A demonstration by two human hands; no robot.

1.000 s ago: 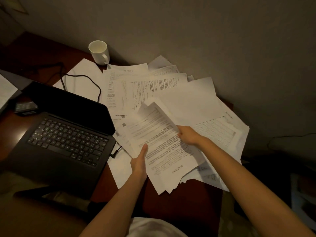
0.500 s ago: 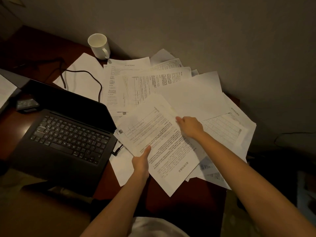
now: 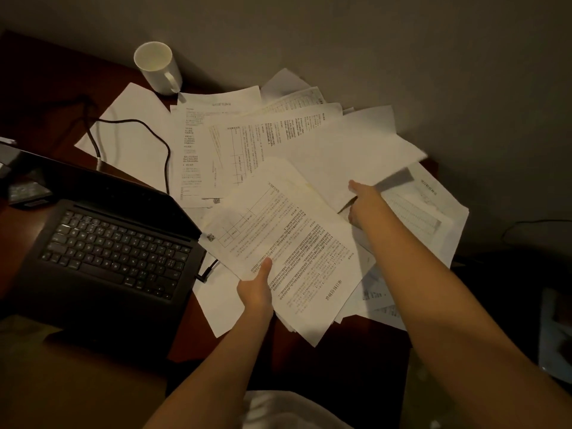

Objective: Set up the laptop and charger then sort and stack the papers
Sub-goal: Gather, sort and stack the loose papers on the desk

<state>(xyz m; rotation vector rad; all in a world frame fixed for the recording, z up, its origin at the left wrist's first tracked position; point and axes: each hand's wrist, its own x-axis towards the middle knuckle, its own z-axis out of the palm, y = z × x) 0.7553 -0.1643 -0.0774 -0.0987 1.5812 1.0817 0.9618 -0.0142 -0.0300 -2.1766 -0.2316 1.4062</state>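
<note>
Small stack of white printed sheets (image 3: 294,258) sits near-centre, held tilted above the loose spread of white papers (image 3: 253,140) that fans out to the far wall. Left hand (image 3: 257,294) closed on the stack's near-left edge, thumb on top, fingers underneath; likely serving as the collecting pile so the other hand can feed it. Right hand (image 3: 360,199) reaches just past the stack's right edge to a blank white sheet (image 3: 356,153); that sheet's near edge looks raised, but the fingers are hidden under paper, so cannot tell whether the grip is closed on it. Judged step: picking up the next page for the stack; sorting is partway, most papers still scattered. Open black laptop (image 3: 111,246) on the left of the dark reddish wooden surface (image 3: 356,351), black charger cable (image 3: 148,131) trailing across the far-left papers, plug (image 3: 205,272) at the laptop's right side, so setup looks done. White ceramic mug (image 3: 158,68) far left, by the wall.
</note>
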